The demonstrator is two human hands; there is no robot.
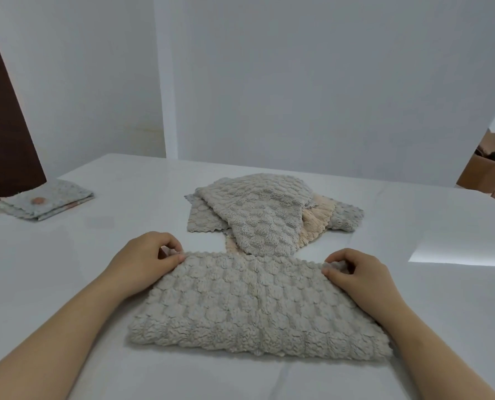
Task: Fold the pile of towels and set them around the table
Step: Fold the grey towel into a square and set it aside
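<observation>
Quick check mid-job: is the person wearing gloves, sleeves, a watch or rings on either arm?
No. The left hand and right hand are bare: no gloves, and no rings on the fingers in view. The left forearm and right forearm are uncovered down to the frame's lower edge, with no sleeve, watch or bracelet showing.

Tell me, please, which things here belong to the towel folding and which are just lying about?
Job: grey towel, pinched at its far corners by left hand and right hand; pile of towels behind it; table.
Lying about: folded patterned cloth at the table's left edge (possibly already done); brown chair far right.
</observation>
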